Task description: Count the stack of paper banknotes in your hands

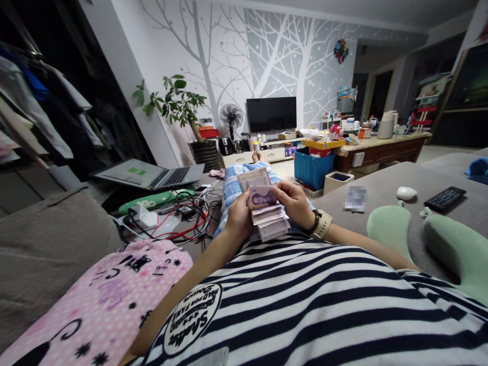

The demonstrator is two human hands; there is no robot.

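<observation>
Left hand (239,216) and right hand (293,202) both grasp a thick, flat stack of paper banknotes (267,216), its lower edge hidden behind the striped shirt (305,300).

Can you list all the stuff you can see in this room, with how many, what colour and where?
banknotes: one stack, pinkish, held in both hands over the lap
laptop: one, grey, open, on the left
cables: a tangle, red and black, below the laptop
potted plant: one, green, by the wall
fan: one, black, left of the TV
TV: one, black, against the tree-painted wall
bin: one, blue, beside the low table
computer mouse: one, white, on the grey sofa
remote: one, black, right of the mouse
cushions: two, pale green, far right
pink cloth: one, cat print, lower left
left hand: grip on the stack
right hand: wristwatch, grip on the top notes
</observation>
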